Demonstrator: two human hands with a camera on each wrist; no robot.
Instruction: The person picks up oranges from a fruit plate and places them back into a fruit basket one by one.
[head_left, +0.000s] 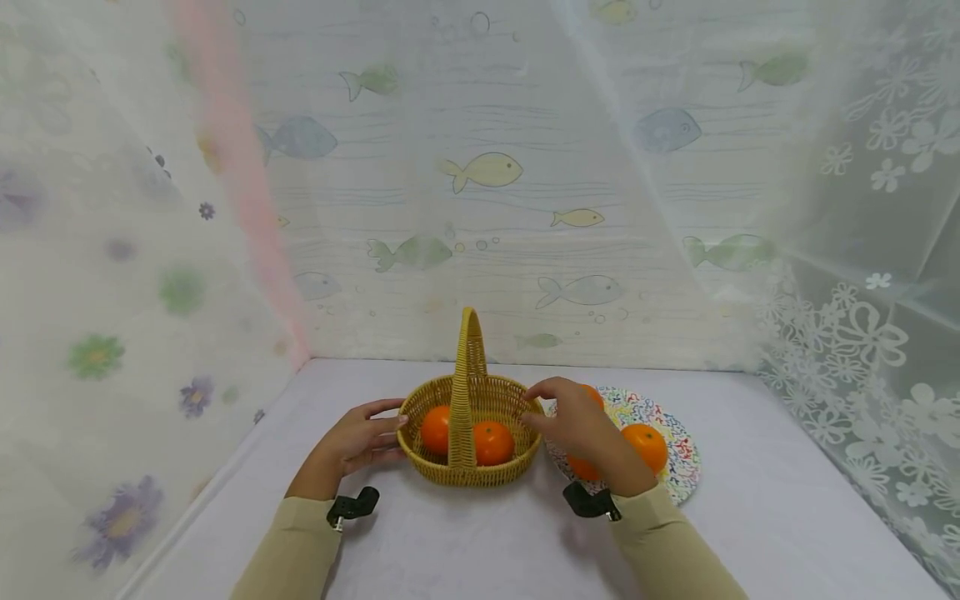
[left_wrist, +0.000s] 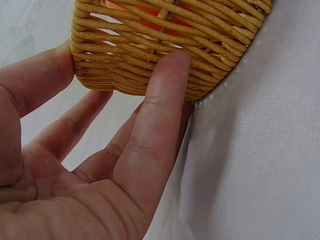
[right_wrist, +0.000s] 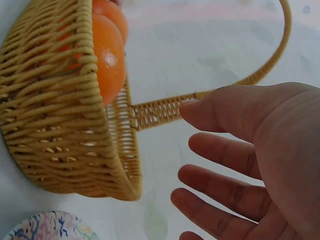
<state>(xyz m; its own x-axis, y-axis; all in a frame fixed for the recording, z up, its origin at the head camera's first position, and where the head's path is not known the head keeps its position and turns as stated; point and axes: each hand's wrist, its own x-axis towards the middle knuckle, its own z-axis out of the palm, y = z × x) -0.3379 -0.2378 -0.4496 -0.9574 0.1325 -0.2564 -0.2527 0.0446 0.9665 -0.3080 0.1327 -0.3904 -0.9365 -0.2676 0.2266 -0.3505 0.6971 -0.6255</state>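
Note:
A yellow wicker basket with a tall arched handle stands on the white table, holding two oranges. At its left end my left hand touches the outer wall with nearly straight fingers; one fingertip meets the rim. Over the basket's right end is my right hand, thumb and fingers apart with nothing between them. The right wrist view shows that hand beside the wicker rim, its thumb overlapping the handle. Under and around my right forearm, several oranges sit on a speckled plate.
The plate stands close to the basket's right side, partly covered by my right arm. White tablecloth runs around both. A fish-patterned curtain hangs behind the table, with sheer floral curtains at the sides.

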